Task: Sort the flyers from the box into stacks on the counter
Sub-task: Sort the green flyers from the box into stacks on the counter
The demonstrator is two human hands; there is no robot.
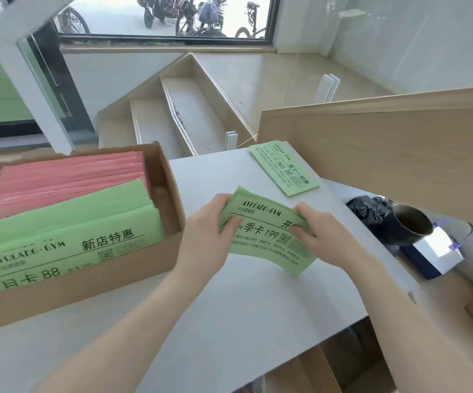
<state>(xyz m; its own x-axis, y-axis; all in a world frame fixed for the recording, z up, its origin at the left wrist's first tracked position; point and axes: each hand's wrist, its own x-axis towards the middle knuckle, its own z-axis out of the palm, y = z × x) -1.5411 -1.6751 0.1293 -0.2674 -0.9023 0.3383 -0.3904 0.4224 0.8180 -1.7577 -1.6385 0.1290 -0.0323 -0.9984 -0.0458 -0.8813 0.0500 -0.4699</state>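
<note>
White counter (229, 307) under both hands: left hand (210, 234) and right hand (319, 231) pinch a thin, floppy flyer sheaf (266, 236) by its short ends, probably light and slippery.

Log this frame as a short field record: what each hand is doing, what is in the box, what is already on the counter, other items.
left hand: grips left end of held green flyers
right hand: grips their right end
held flyers: a bundle, bowed, just above the counter
cardboard box: green flyers in front, pink flyers behind
counter stack: green flyers, far right
other: dark cup, black bag
</note>
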